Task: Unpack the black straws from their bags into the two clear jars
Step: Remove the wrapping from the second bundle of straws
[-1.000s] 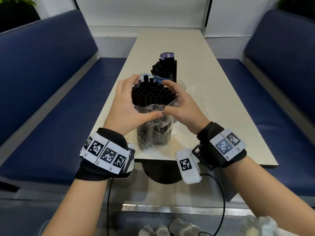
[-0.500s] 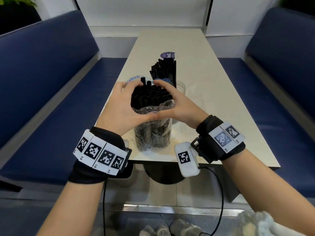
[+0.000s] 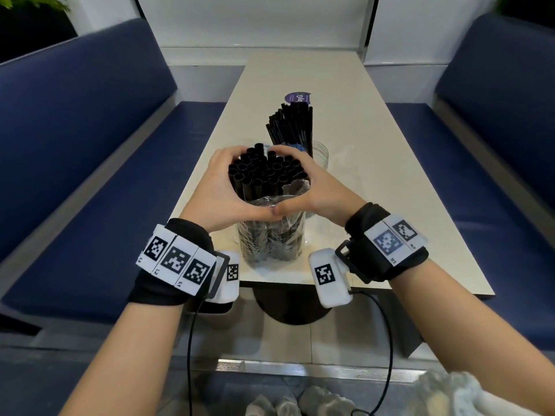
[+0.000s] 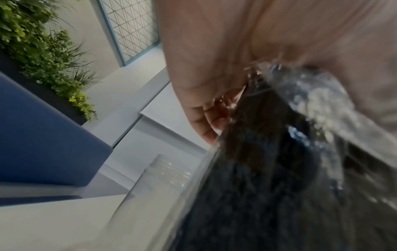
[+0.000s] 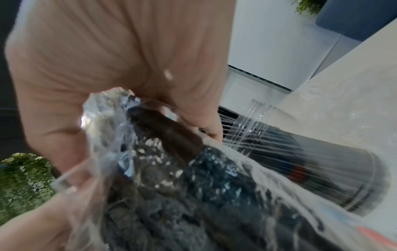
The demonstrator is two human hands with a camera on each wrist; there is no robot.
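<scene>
Both hands ring one bundle of wide black plastic straws (image 3: 267,175): the left hand (image 3: 217,193) and right hand (image 3: 315,190) curl round it, thumbs touching on the near side. Below the grip, a crumpled clear plastic bag (image 3: 270,235) sheathes the bundle's lower part, which stands on the pale worktop (image 3: 375,175). Just beyond the grip, a clear round jar (image 3: 319,153) already holds thin black straws (image 3: 292,124). Judging by this, clamp the straws firmly above while working the film downward, keeping the bundle upright so none slip out.
</scene>
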